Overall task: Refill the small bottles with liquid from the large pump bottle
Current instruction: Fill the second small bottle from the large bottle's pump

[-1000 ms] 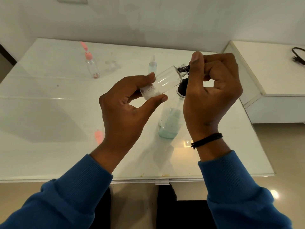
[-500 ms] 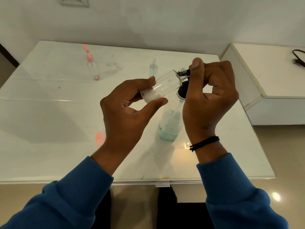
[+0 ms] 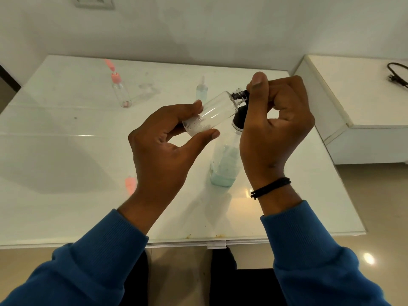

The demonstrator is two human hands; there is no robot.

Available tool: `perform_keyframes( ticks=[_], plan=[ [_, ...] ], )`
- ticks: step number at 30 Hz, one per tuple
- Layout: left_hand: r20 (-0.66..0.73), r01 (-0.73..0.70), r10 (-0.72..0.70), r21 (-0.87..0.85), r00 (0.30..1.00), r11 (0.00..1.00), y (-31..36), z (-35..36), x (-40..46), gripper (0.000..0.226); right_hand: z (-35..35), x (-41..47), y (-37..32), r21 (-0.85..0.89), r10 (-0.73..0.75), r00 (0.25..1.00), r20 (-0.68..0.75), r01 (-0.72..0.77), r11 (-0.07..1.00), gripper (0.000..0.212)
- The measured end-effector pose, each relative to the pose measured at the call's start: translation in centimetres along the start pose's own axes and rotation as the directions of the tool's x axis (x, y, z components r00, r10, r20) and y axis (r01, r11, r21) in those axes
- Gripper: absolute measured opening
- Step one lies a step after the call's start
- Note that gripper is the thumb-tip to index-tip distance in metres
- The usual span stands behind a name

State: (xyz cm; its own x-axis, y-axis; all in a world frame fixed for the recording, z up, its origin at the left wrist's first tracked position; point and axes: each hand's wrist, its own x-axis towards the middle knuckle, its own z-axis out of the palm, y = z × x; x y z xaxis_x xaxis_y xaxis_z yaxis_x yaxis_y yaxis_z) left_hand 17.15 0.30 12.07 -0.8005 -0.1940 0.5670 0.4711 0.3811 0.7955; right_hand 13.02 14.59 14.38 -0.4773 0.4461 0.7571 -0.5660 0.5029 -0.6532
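Nearest, blue sleeves reaching in from the bottom edge over the front rim of the white desk. Above the desk, raised in both hands, a small clear bottle, tilted with its base low to the left and its threaded neck high to the right; a little foamy white liquid pooled at the base. Left hand with its grip clamped on the bottle's lower end — thumb under, fingers over. Right hand curled tight at the neck, grip closed on a black pump nozzle meeting the bottle's mouth; a black band on that wrist.

Just behind and below the hands, standing on the desk, the large pump bottle, black collar at the top, pale blue-green liquid low in its body, partly hidden by the right hand.

Left of it on the desk, a loose pink cap.

Farther back, a small bottle of bluish liquid near the middle, and a clear small bottle with a pink top to the left — well apart from each other.

At far right, a white cabinet beside the desk, a black cable lying on it.
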Motion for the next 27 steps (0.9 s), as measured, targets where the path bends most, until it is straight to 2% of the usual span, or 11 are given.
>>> perform_keyframes(
  ticks=[20,27],
  plan=[
    [0.005,-0.008,0.008,-0.007,1.0,1.0,-0.06,-0.09,-0.01,0.043,-0.05,-0.31,-0.46,-0.002,0.0,1.0,-0.001,0.0,1.0,0.028],
    [0.006,-0.007,0.008,-0.016,1.0,1.0,0.06,-0.04,-0.02,0.043,-0.23,0.11,-0.22,-0.02,0.0,1.0,-0.005,-0.001,1.0,0.032]
  ],
)
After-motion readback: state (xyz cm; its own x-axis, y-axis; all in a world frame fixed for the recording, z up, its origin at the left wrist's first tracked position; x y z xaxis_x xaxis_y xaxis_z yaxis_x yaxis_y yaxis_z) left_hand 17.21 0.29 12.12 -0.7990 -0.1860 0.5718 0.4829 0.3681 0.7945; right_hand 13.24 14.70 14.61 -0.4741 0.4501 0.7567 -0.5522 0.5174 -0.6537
